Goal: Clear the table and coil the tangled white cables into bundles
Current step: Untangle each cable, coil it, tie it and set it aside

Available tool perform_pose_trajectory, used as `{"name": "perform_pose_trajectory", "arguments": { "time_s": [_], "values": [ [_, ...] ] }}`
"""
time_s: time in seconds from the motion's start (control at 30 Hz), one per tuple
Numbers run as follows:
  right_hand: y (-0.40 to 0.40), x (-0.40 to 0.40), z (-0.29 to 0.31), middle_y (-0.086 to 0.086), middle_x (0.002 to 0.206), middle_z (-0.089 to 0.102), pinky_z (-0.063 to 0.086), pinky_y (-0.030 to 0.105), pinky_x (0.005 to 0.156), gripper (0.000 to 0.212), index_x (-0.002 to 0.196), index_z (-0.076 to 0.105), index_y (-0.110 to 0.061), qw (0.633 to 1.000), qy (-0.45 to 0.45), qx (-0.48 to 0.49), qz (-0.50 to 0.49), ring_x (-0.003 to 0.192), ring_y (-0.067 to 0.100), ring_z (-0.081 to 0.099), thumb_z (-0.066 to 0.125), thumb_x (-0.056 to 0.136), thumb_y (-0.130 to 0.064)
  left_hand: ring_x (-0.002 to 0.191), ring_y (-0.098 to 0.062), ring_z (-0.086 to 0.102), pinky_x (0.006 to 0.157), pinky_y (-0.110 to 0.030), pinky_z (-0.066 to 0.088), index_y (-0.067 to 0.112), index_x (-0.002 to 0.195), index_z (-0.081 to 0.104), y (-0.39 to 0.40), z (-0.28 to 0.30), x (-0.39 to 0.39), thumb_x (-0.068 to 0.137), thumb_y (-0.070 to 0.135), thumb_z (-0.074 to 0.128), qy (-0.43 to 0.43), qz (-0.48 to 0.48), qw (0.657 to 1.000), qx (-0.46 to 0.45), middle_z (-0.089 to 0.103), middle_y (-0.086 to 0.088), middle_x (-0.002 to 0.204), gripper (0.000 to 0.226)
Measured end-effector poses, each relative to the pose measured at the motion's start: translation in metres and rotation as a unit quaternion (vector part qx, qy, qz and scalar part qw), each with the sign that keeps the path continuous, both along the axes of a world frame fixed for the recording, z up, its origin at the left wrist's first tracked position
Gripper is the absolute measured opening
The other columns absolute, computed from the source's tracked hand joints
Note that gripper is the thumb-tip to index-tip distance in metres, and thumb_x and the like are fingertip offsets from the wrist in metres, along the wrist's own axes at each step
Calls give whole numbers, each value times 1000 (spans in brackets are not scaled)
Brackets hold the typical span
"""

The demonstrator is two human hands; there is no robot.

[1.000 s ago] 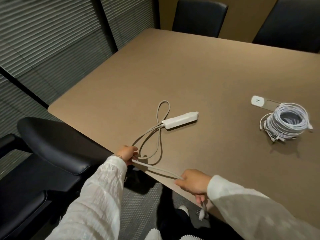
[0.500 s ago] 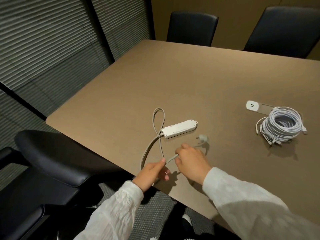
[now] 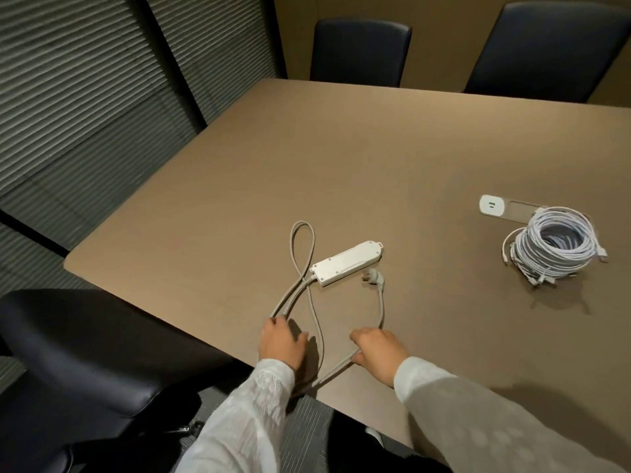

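A white power strip (image 3: 346, 263) lies on the brown table (image 3: 375, 158), its grey cord (image 3: 309, 257) looping beyond it and back toward me. The cord's plug (image 3: 375, 279) rests just right of the strip. My left hand (image 3: 281, 341) holds the doubled cord near the table's front edge. My right hand (image 3: 377, 351) grips the cord stretch that runs up to the plug. A coiled bundle of thin white cables (image 3: 555, 249) sits at the right.
A white socket plate (image 3: 491, 209) is set into the table behind the bundle. A black chair (image 3: 78, 353) stands at my left beside the table's corner. Two more chairs (image 3: 360, 51) stand at the far side. Dark blinds cover the left wall.
The plug came up from below the table edge and now lies on the table beside the strip. Both hands have moved apart along the cord, the right one drawing back toward the front edge.
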State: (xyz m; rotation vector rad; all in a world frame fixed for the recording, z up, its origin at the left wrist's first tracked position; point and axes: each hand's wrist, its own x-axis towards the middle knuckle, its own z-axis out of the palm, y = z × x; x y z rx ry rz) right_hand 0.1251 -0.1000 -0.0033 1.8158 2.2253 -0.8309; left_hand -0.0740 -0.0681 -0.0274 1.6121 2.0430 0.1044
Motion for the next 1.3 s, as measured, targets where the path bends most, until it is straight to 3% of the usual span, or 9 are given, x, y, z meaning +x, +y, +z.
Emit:
{"name": "perform_pose_trajectory", "arguments": {
  "time_s": [0.37,0.6,0.77,0.87,1.0,1.1,1.17,1.23,1.3],
  "values": [
    [19,3,-10,13,120,46,43,37,88,46,116,54,-9,998,-54,-19,34,110,32,51,60,88,-44,122,-31,44,101,-47,37,9,135,38,67,-28,26,65,78,61,121,18,991,-49,47,-13,131,101],
    [27,12,-21,9,124,50,42,37,92,63,129,37,-14,996,-76,-18,40,115,28,50,68,82,-40,117,-29,48,93,-41,43,11,121,44,77,-34,33,85,17,60,113,-155,981,-15,50,-10,125,40],
    [29,35,-30,14,143,33,37,40,100,92,148,21,-16,991,-105,80,28,128,31,38,75,75,-30,116,-27,47,96,-40,43,15,124,47,73,-37,21,82,-4,52,79,-266,961,2,51,-7,125,46],
    [29,49,-35,16,159,2,16,53,114,118,153,1,-18,981,-142,116,59,146,35,9,80,68,-44,116,-26,47,94,-40,42,19,127,49,70,-34,20,81,-5,51,85,-312,946,4,52,-4,125,51],
    [44,63,-29,7,158,-21,-6,63,112,135,148,-22,-20,973,-184,115,84,145,34,-18,76,64,-60,119,-24,45,94,-37,39,23,132,47,57,-23,28,81,-5,52,104,-364,925,-7,51,1,128,59],
    [55,71,-30,11,159,9,-6,68,109,133,149,-20,-18,973,-198,86,87,147,33,1,69,64,-69,120,-24,45,95,-37,38,27,135,47,45,-19,30,84,4,53,99,-382,919,-21,48,2,129,56],
    [56,75,-33,11,145,37,-4,68,109,127,151,-13,-15,975,-196,75,67,138,31,29,63,66,-73,122,-24,42,98,-38,36,26,137,46,34,-16,34,84,32,53,66,-351,933,-42,45,0,130,54],
    [55,75,-35,9,135,46,2,64,112,122,151,-7,-14,978,-190,78,37,124,28,46,60,68,-74,126,-23,38,102,-40,33,22,142,40,21,-16,42,75,64,49,56,-320,944,-58,41,0,134,79],
    [53,73,-37,10,130,46,18,56,112,120,151,-4,-15,977,-188,96,22,112,29,54,62,69,-72,129,-22,33,105,-43,31,20,147,30,9,-19,50,68,77,52,94,-319,942,-47,35,1,139,100]
  ]
}}
